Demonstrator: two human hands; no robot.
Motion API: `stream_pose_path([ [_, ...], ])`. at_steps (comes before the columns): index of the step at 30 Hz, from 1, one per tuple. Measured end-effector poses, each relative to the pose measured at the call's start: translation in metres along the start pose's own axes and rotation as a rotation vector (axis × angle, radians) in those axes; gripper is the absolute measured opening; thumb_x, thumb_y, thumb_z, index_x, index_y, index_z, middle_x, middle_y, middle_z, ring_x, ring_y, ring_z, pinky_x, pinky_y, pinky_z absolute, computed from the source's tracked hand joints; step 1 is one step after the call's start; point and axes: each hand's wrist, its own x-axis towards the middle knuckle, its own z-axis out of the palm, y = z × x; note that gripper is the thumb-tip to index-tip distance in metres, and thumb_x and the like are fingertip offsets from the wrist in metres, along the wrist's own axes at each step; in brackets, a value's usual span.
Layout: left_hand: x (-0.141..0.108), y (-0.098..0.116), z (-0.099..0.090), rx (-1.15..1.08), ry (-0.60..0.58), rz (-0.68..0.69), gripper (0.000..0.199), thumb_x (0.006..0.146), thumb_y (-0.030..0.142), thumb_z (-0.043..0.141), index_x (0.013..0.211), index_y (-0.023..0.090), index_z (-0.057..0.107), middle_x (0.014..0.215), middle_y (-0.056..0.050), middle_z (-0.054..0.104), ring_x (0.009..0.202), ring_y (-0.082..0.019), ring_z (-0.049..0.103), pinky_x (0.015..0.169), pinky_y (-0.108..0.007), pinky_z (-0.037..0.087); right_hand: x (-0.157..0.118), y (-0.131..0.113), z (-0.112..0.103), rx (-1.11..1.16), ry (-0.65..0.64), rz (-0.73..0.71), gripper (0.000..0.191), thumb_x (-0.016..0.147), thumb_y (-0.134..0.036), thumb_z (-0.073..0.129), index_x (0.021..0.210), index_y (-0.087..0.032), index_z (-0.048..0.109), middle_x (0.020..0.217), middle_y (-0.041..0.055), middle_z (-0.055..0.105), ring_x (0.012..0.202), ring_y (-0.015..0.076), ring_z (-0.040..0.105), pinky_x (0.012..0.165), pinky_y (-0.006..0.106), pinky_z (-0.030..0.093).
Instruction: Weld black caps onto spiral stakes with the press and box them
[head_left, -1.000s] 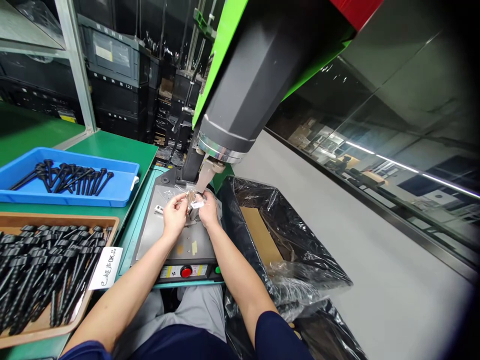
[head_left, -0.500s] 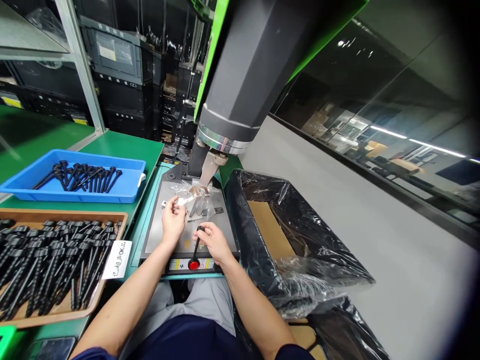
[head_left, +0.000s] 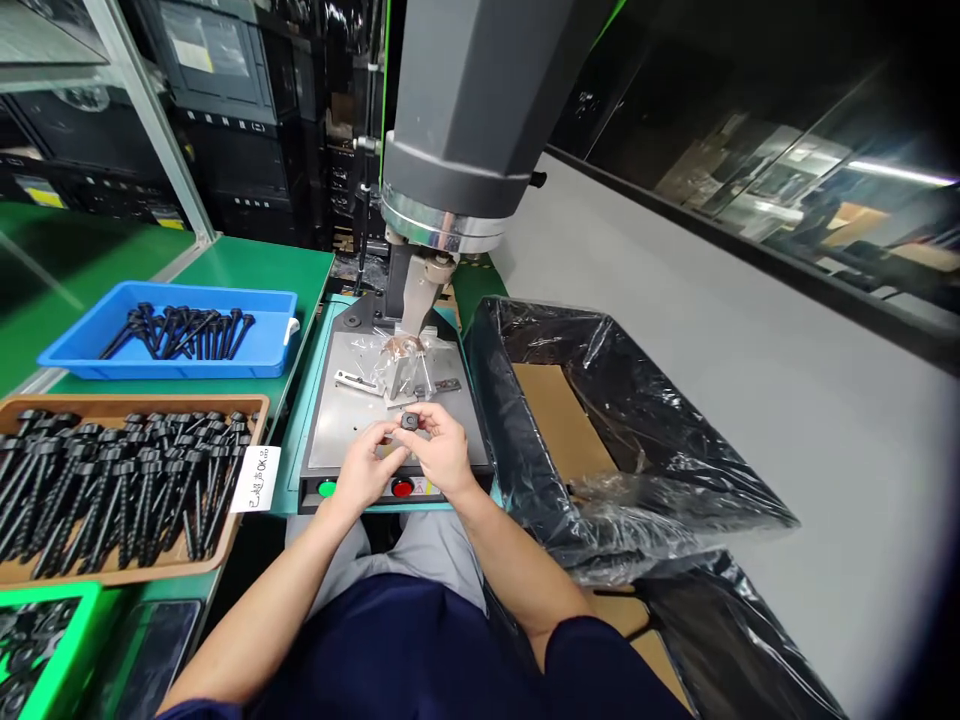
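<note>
Both hands (head_left: 444,455) curled, pinching black part (head_left: 409,421)

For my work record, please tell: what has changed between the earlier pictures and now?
The right hand has drawn back from the fixture toward the person, holding a black part, now seen end-on. The left hand has drawn back too, now close to that part. The blue tray and brown tray stay as they were.

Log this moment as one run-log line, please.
right hand: holding black round-headed part | left hand: close beside it, contact unclear | place: over metal base plate | brown tray: holding black ribbed rods
</note>
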Motion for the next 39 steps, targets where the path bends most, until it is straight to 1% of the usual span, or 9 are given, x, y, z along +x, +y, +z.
stream_pose_path([
  [3, 0.003, 0.002, 0.001, 0.075, 0.06, 0.022, 0.011, 0.084, 0.028, 0.061, 0.083, 0.018, 0.066, 0.083, -0.005, 0.068, 0.076, -0.017, 0.059, 0.074, -0.033, 0.049, -0.001, -0.001, 0.005, -0.012, -0.003, 0.005, 0.031, 0.071, -0.032, 0.078, 0.097, -0.02, 0.065, 0.091, 0.0046, 0.073, 0.084, 0.0201, 0.068, 0.086, 0.037, 0.054],
  [7, -0.007, 0.013, -0.004, 0.074, 0.067, -0.006, 0.013, 0.085, 0.03, 0.059, 0.079, 0.02, 0.065, 0.078, -0.004, 0.066, 0.072, -0.018, 0.06, 0.071, -0.032, 0.049, -0.006, -0.011, 0.005, 0.016, -0.036, 0.039, 0.032, 0.072, -0.035, 0.078, 0.097, -0.022, 0.065, 0.096, 0.0063, 0.072, 0.092, 0.0226, 0.067, 0.094, 0.041, 0.052],
  [10, -0.027, 0.025, -0.023, 0.116, 0.063, -0.064, 0.017, 0.087, 0.035, 0.059, 0.084, 0.02, 0.067, 0.077, -0.005, 0.067, 0.072, -0.019, 0.06, 0.07, -0.032, 0.05, -0.011, -0.011, -0.004, 0.118, -0.077, 0.067, 0.055, 0.067, -0.034, 0.083, 0.116, -0.024, 0.059, 0.116, 0.0094, 0.069, 0.112, 0.0259, 0.063, 0.103, 0.045, 0.047],
  [13, -0.056, 0.036, -0.061, 0.207, 0.157, -0.124, 0.02, 0.088, 0.037, 0.059, 0.091, 0.02, 0.069, 0.082, -0.006, 0.069, 0.076, -0.019, 0.063, 0.072, -0.032, 0.051, -0.013, 0.005, -0.014, 0.194, -0.058, 0.079, 0.058, 0.074, -0.036, 0.079, 0.124, -0.022, 0.053, 0.11, 0.0108, 0.07, 0.109, 0.0243, 0.065, 0.098, 0.044, 0.05],
  [19, -0.11, 0.04, -0.161, 0.63, 0.509, -0.366, 0.021, 0.086, 0.037, 0.059, 0.095, 0.021, 0.07, 0.09, -0.005, 0.072, 0.077, -0.02, 0.066, 0.074, -0.031, 0.049, -0.029, 0.033, -0.013, 0.123, -0.069, 0.237, 0.045, 0.078, -0.043, 0.075, 0.113, -0.018, 0.06, 0.093, 0.0097, 0.073, 0.092, 0.0228, 0.069, 0.087, 0.043, 0.055],
  [22, -0.113, 0.026, -0.193, 0.892, 0.507, -0.542, 0.014, 0.083, 0.032, 0.061, 0.088, 0.022, 0.069, 0.084, -0.006, 0.072, 0.075, -0.023, 0.065, 0.071, -0.033, 0.047, -0.03, 0.034, -0.005, 0.141, -0.059, 0.263, 0.047, 0.076, -0.045, 0.076, 0.11, -0.017, 0.061, 0.089, 0.0084, 0.073, 0.088, 0.0218, 0.07, 0.086, 0.043, 0.056],
  [26, -0.108, 0.007, -0.199, 1.024, 0.325, -0.615, 0.008, 0.08, 0.028, 0.061, 0.079, 0.023, 0.067, 0.08, -0.007, 0.071, 0.075, -0.024, 0.064, 0.066, -0.032, 0.043, -0.029, 0.03, -0.003, 0.145, -0.094, 0.279, 0.049, 0.076, -0.047, 0.077, 0.111, -0.017, 0.061, 0.089, 0.0087, 0.073, 0.087, 0.0224, 0.071, 0.086, 0.043, 0.057],
  [29, -0.107, -0.001, -0.192, 1.053, 0.279, -0.589, 0.009, 0.08, 0.03, 0.061, 0.076, 0.024, 0.066, 0.078, -0.007, 0.07, 0.074, -0.024, 0.064, 0.064, -0.031, 0.043, -0.035, 0.028, -0.014, 0.097, -0.119, 0.297, 0.047, 0.075, -0.05, 0.076, 0.106, -0.018, 0.063, 0.088, 0.0099, 0.073, 0.087, 0.024, 0.072, 0.084, 0.043, 0.059],
  [39, -0.107, -0.006, -0.19, 1.031, 0.151, -0.548, 0.012, 0.083, 0.033, 0.057, 0.084, 0.025, 0.067, 0.08, -0.007, 0.07, 0.073, -0.024, 0.065, 0.063, -0.03, 0.042, -0.067, 0.004, -0.097, -0.181, -0.038, 0.384, 0.047, 0.072, -0.055, 0.077, 0.102, -0.019, 0.068, 0.089, 0.0109, 0.075, 0.077, 0.0239, 0.073, 0.071, 0.035, 0.063],
])
